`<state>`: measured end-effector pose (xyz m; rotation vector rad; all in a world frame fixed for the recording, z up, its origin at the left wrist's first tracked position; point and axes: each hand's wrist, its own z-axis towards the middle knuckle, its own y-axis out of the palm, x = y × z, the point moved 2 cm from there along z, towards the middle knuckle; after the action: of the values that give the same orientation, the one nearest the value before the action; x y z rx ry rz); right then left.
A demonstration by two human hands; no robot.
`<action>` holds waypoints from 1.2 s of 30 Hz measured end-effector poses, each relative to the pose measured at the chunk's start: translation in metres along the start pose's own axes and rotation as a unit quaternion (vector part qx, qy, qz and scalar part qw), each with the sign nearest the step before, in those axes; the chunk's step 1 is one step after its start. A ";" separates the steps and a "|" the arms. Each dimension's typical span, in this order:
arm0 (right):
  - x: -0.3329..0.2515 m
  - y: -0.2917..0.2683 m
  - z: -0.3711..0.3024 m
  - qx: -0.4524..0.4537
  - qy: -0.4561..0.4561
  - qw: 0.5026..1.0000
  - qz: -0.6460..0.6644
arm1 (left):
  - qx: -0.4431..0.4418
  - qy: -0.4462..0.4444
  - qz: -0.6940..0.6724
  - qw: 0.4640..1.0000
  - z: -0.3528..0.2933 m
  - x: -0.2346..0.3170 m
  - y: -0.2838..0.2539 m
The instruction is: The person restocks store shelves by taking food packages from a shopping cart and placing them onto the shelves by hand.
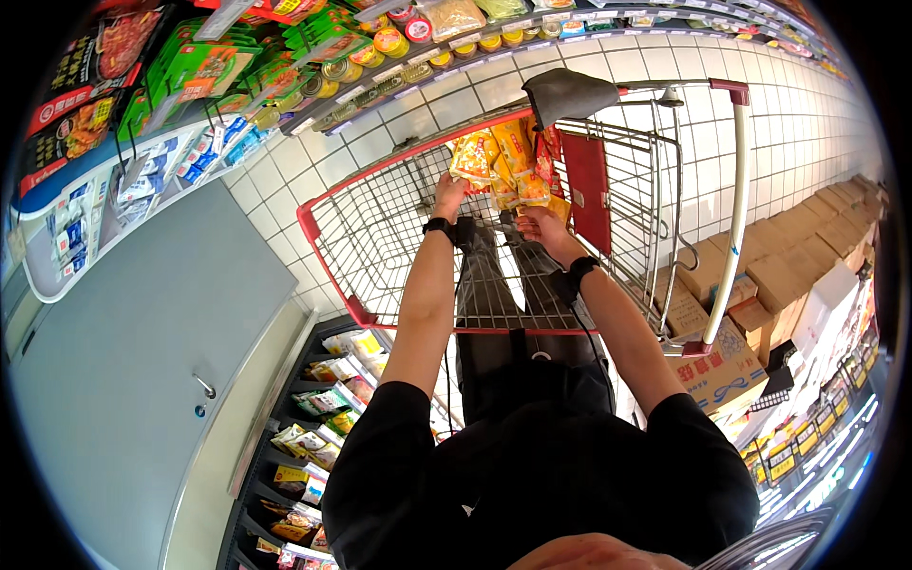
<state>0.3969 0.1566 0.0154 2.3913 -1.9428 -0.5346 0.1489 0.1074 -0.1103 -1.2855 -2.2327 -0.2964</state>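
My left hand (448, 195) grips the lower edge of an orange-yellow snack packet (472, 155) held over a red wire shopping cart (375, 233). My right hand (540, 224) holds a bunch of similar yellow and orange packets (521, 161) just beside it, above the cart's basket. Both wrists carry black bands. My forearms reach out from the black sleeves at the bottom of the view. The cart basket below the packets looks bare.
A grey cloth (568, 93) hangs on the cart's far end near its white and red handle (737, 190). Shelves of packaged goods (237, 66) run along the left and top. Cardboard boxes (760, 275) are stacked at right. A grey door (142, 361) is at left.
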 end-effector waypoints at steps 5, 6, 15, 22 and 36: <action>-0.009 -0.011 -0.012 -0.009 0.009 1.000 0.003 | -0.034 -0.015 -0.058 0.998 -0.005 0.006 0.021; -0.015 -0.002 -0.013 -0.018 -0.002 1.000 -0.001 | 0.017 0.016 -0.063 0.998 -0.002 0.007 0.011; -0.032 -0.012 -0.018 -0.013 -0.016 1.000 0.002 | -0.029 -0.023 0.149 0.988 -0.005 0.011 0.048; -0.024 -0.014 -0.023 0.006 -0.021 1.000 -0.021 | -0.053 0.092 0.138 0.985 -0.061 0.049 0.048; -0.044 0.019 -0.140 -0.031 -0.244 0.967 -0.059 | -0.133 0.188 -0.071 0.970 -0.286 0.091 0.022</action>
<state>0.4088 0.1663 0.1623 2.5212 -1.8969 -1.2769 0.2302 0.0593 0.1752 -1.0882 -2.0038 -0.8459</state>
